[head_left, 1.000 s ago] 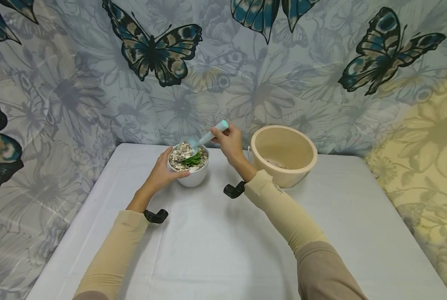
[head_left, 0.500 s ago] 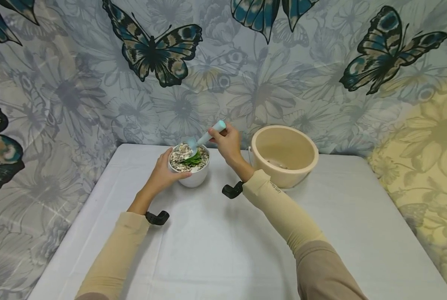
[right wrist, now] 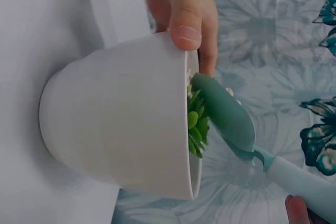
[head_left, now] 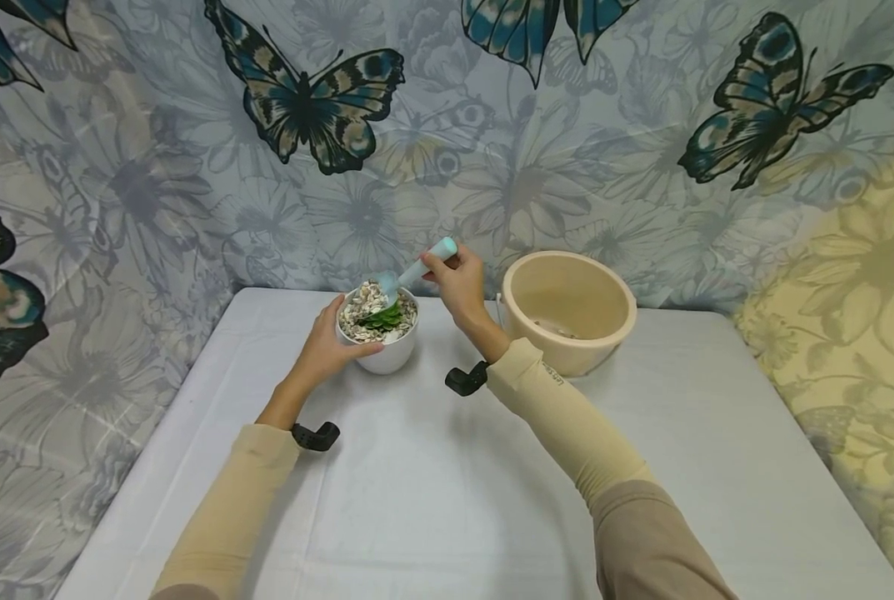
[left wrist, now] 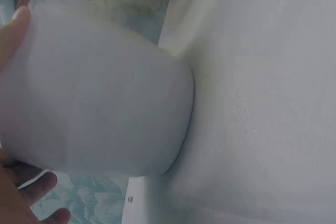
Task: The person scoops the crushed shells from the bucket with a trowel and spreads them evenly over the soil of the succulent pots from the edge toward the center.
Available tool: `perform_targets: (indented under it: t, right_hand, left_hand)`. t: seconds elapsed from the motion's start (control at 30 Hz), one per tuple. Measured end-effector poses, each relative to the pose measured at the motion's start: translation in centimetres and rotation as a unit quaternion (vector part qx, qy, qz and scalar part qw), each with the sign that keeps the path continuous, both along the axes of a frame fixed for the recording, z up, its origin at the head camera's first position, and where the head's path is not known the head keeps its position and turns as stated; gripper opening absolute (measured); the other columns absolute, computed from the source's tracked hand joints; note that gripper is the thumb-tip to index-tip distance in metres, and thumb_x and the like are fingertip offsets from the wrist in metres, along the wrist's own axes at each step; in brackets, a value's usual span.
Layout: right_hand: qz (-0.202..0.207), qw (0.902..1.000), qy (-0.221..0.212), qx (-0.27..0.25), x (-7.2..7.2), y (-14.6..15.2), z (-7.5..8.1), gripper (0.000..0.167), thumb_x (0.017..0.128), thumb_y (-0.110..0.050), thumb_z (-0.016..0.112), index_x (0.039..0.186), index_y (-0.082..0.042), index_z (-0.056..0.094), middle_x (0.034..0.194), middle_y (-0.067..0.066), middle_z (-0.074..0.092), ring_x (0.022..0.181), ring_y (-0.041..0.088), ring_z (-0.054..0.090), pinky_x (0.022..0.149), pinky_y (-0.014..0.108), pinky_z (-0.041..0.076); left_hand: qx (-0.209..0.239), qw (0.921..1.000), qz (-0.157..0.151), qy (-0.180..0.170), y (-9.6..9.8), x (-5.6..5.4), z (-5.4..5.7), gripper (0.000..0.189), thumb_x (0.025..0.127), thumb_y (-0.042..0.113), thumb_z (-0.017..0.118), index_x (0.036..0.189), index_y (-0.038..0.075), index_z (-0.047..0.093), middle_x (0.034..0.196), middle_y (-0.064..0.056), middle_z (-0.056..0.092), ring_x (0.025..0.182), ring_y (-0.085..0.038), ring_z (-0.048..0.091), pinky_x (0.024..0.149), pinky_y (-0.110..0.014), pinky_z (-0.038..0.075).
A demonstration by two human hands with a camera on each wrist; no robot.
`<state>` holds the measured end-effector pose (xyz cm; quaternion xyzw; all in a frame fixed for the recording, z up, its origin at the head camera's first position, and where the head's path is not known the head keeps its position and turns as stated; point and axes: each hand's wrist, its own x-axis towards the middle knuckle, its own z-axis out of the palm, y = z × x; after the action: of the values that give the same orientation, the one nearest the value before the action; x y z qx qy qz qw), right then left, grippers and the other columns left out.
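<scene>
A white pot (head_left: 388, 358) stands upright at the table's far edge, filled with pale flaky gravel around a green succulent (head_left: 383, 319). My left hand (head_left: 321, 343) holds it from the left, thumb at the near rim and fingers around the far side. In my right hand (head_left: 463, 290) I grip the pale blue handle of a small trowel (right wrist: 226, 114). The blade slants down over the pot's mouth, just above the leaves, as the right wrist view shows. The left wrist view has mostly the pot's smooth side (left wrist: 105, 93), with a few left fingertips around it.
To the right of the pot stands a cream bucket (head_left: 574, 358) with a little loose material at its bottom. A white cloth (head_left: 417, 483) covers the table. Butterfly-printed fabric (head_left: 372, 208) hangs close behind the far edge.
The trowel and my right hand shift slightly, dipping a little and then rising again over the pot. My left hand stays on the pot, which hardly moves.
</scene>
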<state>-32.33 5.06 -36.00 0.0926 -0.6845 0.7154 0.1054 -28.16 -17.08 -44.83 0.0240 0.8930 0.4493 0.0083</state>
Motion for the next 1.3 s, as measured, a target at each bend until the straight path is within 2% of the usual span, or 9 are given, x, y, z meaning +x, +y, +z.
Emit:
perform_targets:
  t: [0.13,0.27,0.43,0.57,0.83,1.0,1.13,1.3]
  right_hand:
    - [-0.003,1.0000,0.007,0.003,-0.1,-0.1,0.0,0.017,0.092,-0.004,0.066,0.102,0.008,0.063,0.105,0.028,0.068,0.088,0.021,0.070,0.077,0.028,0.060]
    - [0.006,0.9997,0.009,0.023,-0.1,-0.3,-0.2,0.019,0.092,-0.006,0.066,0.104,0.009,0.063,0.108,0.028,0.068,0.097,0.032,0.070,0.079,0.029,0.060]
    - [0.014,0.9991,0.018,0.036,-0.1,-0.5,-0.5,0.021,0.092,-0.007,0.066,0.104,0.010,0.063,0.107,0.029,0.068,0.100,0.037,0.069,0.082,0.037,0.060]
    - [0.015,0.9988,0.023,0.039,0.0,-0.6,-0.4,0.021,0.091,-0.008,0.067,0.103,0.009,0.063,0.104,0.029,0.068,0.096,0.038,0.068,0.083,0.042,0.059]
    - [0.012,0.9974,0.051,0.050,0.3,-0.6,0.2,0.026,0.091,-0.007,0.068,0.107,0.013,0.061,0.102,0.028,0.069,0.090,0.030,0.070,0.078,0.035,0.060]
    - [0.016,0.9984,0.039,0.038,0.2,-0.4,-0.2,0.025,0.091,-0.008,0.067,0.106,0.011,0.061,0.100,0.025,0.068,0.090,0.028,0.069,0.078,0.034,0.060]
    - [0.010,0.9988,0.035,0.034,0.2,-0.2,-0.6,0.024,0.092,-0.008,0.067,0.107,0.010,0.061,0.101,0.024,0.067,0.090,0.028,0.069,0.074,0.027,0.059]
    - [-0.002,0.9990,0.033,0.031,0.2,-0.1,-0.7,0.021,0.091,-0.008,0.068,0.105,0.007,0.062,0.102,0.026,0.068,0.083,0.019,0.069,0.073,0.025,0.059]
  left_hand:
    - [-0.015,0.9998,0.006,0.010,0.2,0.2,0.2,0.119,0.072,0.057,0.079,0.157,0.012,0.009,0.159,-0.021,0.020,0.147,-0.040,0.021,0.115,-0.062,0.025]
    - [-0.019,0.9997,-0.016,-0.008,-0.2,0.0,0.6,0.120,0.073,0.057,0.079,0.158,0.012,0.005,0.160,-0.021,0.016,0.148,-0.041,0.018,0.114,-0.065,0.024]
    - [-0.009,0.9986,-0.038,-0.035,-0.7,-0.5,0.7,0.122,0.073,0.057,0.079,0.158,0.016,0.001,0.162,-0.019,0.010,0.150,-0.041,0.013,0.115,-0.066,0.020]
    - [0.005,0.9990,-0.024,-0.036,-0.6,-0.5,0.5,0.122,0.073,0.056,0.080,0.158,0.018,0.003,0.162,-0.017,0.011,0.150,-0.039,0.013,0.117,-0.064,0.019]
    - [-0.018,0.9997,0.009,-0.015,0.3,0.3,0.6,0.122,0.073,0.060,0.078,0.158,0.013,0.005,0.161,-0.021,0.015,0.148,-0.040,0.017,0.116,-0.063,0.024]
    - [-0.015,0.9998,-0.012,-0.008,0.0,0.3,0.8,0.118,0.076,0.054,0.078,0.157,0.009,0.006,0.159,-0.022,0.016,0.148,-0.041,0.018,0.115,-0.063,0.023]
    - [-0.001,0.9993,-0.036,-0.012,-0.4,-0.1,0.8,0.118,0.076,0.051,0.079,0.158,0.010,0.005,0.160,-0.022,0.014,0.148,-0.041,0.016,0.116,-0.064,0.021]
    - [0.013,0.9993,-0.032,-0.015,-0.3,-0.4,0.6,0.120,0.074,0.052,0.081,0.158,0.014,0.004,0.161,-0.020,0.014,0.149,-0.040,0.016,0.117,-0.063,0.020]
